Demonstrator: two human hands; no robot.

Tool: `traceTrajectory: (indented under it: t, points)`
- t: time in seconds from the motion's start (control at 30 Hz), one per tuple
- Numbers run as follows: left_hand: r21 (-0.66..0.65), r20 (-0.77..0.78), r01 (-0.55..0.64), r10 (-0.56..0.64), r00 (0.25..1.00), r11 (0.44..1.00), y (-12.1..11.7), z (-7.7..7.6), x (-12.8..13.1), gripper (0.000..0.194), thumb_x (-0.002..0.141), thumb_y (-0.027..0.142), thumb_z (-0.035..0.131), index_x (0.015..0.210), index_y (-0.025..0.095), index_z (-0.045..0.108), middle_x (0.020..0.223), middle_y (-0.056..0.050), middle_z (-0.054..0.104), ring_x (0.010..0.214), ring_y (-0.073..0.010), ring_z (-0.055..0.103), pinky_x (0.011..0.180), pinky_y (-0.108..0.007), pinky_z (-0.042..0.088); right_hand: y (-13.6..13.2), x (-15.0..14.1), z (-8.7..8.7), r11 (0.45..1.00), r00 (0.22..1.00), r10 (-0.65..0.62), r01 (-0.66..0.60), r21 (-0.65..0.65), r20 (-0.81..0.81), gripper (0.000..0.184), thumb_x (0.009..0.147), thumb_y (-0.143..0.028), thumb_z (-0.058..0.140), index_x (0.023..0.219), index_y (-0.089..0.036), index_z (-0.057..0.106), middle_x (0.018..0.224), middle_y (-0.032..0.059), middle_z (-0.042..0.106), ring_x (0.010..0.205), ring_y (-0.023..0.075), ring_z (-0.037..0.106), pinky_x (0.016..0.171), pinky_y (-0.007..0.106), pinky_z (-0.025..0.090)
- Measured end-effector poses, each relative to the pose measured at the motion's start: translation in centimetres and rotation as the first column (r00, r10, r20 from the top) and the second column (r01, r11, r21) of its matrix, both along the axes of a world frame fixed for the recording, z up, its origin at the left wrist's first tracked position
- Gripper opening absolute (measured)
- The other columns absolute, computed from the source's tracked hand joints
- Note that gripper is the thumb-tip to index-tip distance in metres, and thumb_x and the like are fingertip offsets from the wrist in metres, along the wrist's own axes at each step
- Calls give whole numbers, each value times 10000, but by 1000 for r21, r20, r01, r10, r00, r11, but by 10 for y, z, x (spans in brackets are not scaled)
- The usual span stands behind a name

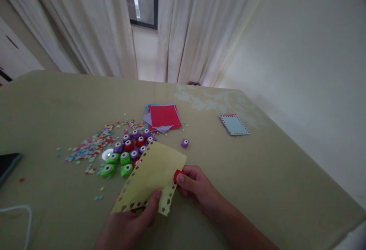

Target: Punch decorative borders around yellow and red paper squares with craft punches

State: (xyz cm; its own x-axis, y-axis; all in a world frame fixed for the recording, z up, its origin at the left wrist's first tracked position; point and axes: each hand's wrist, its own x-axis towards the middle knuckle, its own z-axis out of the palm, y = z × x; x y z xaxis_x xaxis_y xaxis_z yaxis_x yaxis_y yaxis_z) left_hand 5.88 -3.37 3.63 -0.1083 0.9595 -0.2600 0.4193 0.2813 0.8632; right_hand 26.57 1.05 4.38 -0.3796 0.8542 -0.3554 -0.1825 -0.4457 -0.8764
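My left hand grips a yellow sheet of paper at its lower edge, thumb on top. Shapes such as hearts and stars are punched along the sheet's left, lower and lower right edges. My right hand is closed around a small red craft punch, which sits at the right edge of the paper. Beyond the sheet, to the left, stand several purple, red and green craft punches, partly covered by the paper. A single purple punch lies apart, above my right hand.
Colourful paper bits are scattered at the left. A stack of coloured sheets lies farther back, and a pile of punched cards at the right. A dark device and a white cable are at the left edge.
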Motion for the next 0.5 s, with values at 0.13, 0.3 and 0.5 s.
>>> traceTrajectory:
  t: [0.13, 0.3, 0.5]
  points:
    - [-21, 15, -10, 10, 1000, 1000, -2, 6, 1, 359, 821, 614, 686, 614, 323, 724, 570, -24, 745, 1066, -338, 807, 1080, -423, 594, 0, 0, -2, 1000, 1000, -3, 3, 7, 8, 564, 732, -670, 895, 769, -143, 698, 611, -59, 481, 553, 83, 297, 546, 267, 190]
    - [-3, 8, -15, 15, 1000, 1000, -3, 6, 2, 348, 827, 590, 694, 611, 318, 717, 525, -17, 716, 1019, -339, 818, 1025, -422, 627, -2, 1, -7, 1000, 1000, -2, 3, -26, 26, 576, 695, -688, 907, 756, -148, 715, 633, -34, 538, 578, 97, 366, 565, 256, 250]
    - [73, 1, 0, 0, 1000, 997, 1, 3, 1, 301, 865, 557, 668, 849, 308, 836, 710, -18, 826, 985, -312, 831, 976, -373, 649, -4, -1, -7, 998, 1000, -23, 23, -63, 0, 545, 660, -638, 949, 802, -148, 755, 682, -5, 628, 652, 150, 540, 651, 271, 403]
